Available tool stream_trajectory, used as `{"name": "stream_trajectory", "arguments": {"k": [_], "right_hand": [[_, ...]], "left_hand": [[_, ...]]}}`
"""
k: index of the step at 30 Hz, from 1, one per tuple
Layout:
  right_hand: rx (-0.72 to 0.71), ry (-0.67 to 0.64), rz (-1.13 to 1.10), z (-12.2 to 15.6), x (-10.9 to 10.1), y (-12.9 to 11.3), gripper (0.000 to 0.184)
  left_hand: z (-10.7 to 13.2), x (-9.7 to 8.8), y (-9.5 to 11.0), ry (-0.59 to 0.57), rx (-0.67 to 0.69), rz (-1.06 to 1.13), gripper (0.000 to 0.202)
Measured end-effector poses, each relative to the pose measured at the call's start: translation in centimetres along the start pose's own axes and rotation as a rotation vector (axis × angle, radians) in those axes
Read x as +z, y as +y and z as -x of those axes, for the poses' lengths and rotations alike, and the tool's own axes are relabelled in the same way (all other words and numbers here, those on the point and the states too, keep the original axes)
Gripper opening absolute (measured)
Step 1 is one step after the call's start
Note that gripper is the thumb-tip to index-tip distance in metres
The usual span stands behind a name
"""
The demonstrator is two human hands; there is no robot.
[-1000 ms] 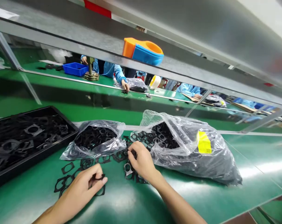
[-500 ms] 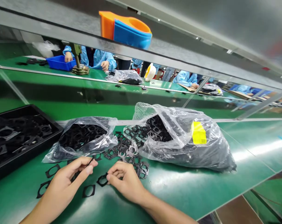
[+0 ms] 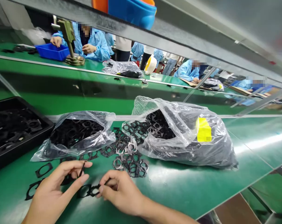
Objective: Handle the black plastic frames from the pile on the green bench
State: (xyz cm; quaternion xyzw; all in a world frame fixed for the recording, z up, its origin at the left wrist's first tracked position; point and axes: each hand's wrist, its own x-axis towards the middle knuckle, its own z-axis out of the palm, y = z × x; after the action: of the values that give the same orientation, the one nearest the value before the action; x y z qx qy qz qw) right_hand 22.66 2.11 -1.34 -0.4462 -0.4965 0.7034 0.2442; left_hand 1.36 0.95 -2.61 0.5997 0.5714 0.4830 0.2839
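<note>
Green bench (image 3: 178, 186) | left hand (image 3: 51, 194) pinches black strip (image 3: 81, 169) | right hand (image 3: 121, 193) pinches frame (image 3: 91, 189), half-hidden

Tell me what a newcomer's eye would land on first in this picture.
The big clear bag of black parts, with its yellow label, stands out first at centre right on the green table. In front of it, at the bottom, the left hand pinches a thin black piece and the right hand pinches a flat black frame. A smaller bag and a black tray of similar parts lie to the left.
</note>
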Motion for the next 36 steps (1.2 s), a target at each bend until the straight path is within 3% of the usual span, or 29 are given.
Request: {"name": "stream_trajectory", "arguments": {"k": [4,10,15,18,24,32,36], "right_hand": [[0.004,0.076,-0.051,-0.4,-0.1,-0.6,0.029],[0.001,0.073,-0.162,-0.7,-0.2,-1.0,0.052],[-0.005,0.063,-0.236,-0.8,-0.2,-1.3,0.056],[-0.017,0.096,-0.234,-0.8,-0.1,-1.4,0.055],[-0.063,0.135,-0.170,-0.6,-0.1,-2.1,0.049],[-0.130,0.163,-0.111,-1.8,-0.5,-2.7,0.042],[-0.101,0.117,-0.083,-2.0,-0.5,-2.9,0.039]], "left_hand": [[-0.1,0.0,0.6,0.002,-0.049,0.083,0.030],[0.2,-0.3,0.4,-0.108,-0.096,0.102,0.035],[-0.2,-0.3,1.1,-0.083,-0.139,0.049,0.046],[-0.5,-0.1,1.2,-0.101,-0.128,0.003,0.042],[-0.8,-0.3,1.0,-0.130,0.133,-0.146,0.023],[-1.0,-0.7,2.3,-0.121,0.514,-0.275,0.024],[-1.2,-0.5,2.0,-0.138,0.553,-0.313,0.020]]}}
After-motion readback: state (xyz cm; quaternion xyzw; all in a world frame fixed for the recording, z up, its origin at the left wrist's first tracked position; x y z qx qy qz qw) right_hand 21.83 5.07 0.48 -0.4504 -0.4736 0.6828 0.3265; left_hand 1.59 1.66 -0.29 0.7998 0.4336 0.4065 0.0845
